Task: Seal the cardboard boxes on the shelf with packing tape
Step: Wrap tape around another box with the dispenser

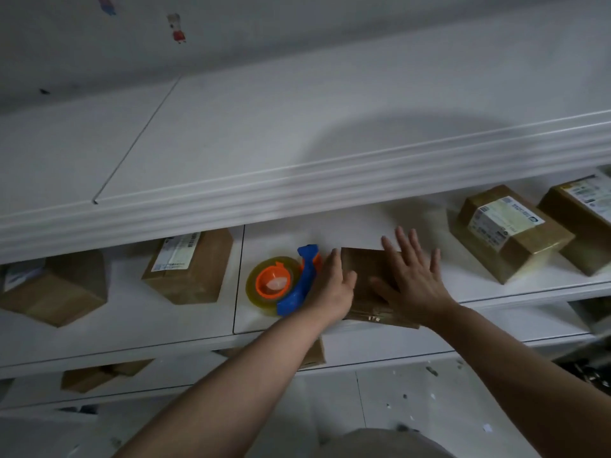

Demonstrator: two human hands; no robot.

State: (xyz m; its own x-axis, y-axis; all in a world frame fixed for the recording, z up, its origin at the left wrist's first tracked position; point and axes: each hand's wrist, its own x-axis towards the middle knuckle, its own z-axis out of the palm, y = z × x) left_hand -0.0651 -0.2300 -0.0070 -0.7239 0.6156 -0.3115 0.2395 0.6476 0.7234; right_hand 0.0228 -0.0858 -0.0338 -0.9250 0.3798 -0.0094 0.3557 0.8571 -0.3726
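A small cardboard box (363,269) is seen lying flat near the front edge of the white shelf (284,236), in the middle of the view. The right hand (413,282) is laid palm-down on the box top, with fingers straight and spread toward 12 o'clock; its grip is released. The left hand (334,285) is set against the box's 9 o'clock edge, with the thumb laid across the top. Its fingers are straight and nothing is clasped, so this grip is released as well. Just beside the left hand, at 9 o'clock of the box, a blue tape dispenser (281,282) with an orange hub and a clear roll is placed on the shelf. A labelled right box (509,233) is found at 2 o'clock, and a labelled left box (188,266) at 9 o'clock beyond the dispenser, both well apart from the hands.
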